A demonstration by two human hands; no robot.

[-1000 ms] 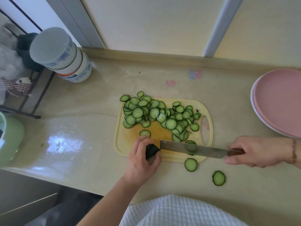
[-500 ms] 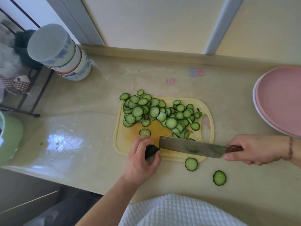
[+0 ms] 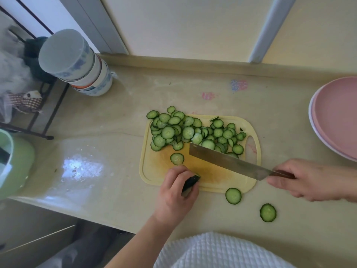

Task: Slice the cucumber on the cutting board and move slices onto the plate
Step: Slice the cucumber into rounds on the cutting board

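A yellow cutting board (image 3: 154,171) lies on the counter with a heap of several cucumber slices (image 3: 185,130) along its far edge. My left hand (image 3: 173,196) grips the dark cucumber end piece (image 3: 190,182) at the board's near edge. My right hand (image 3: 309,180) holds the knife (image 3: 226,161) by its handle, the blade angled over the board with its tip against the heap. One slice (image 3: 177,158) lies alone on the board. Two slices (image 3: 233,195) (image 3: 268,212) lie on the counter in front of the board. The pink plate (image 3: 336,117) sits at the far right.
A stack of upturned bowls (image 3: 77,64) stands at the back left beside a black wire rack (image 3: 29,130). A green container (image 3: 13,163) sits at the left edge. A white waffle cloth (image 3: 218,252) is at the counter's near edge.
The knife has swung away from the cucumber end piece toward the heap of slices, the blade now angled across the board. My left hand stays on the end piece.
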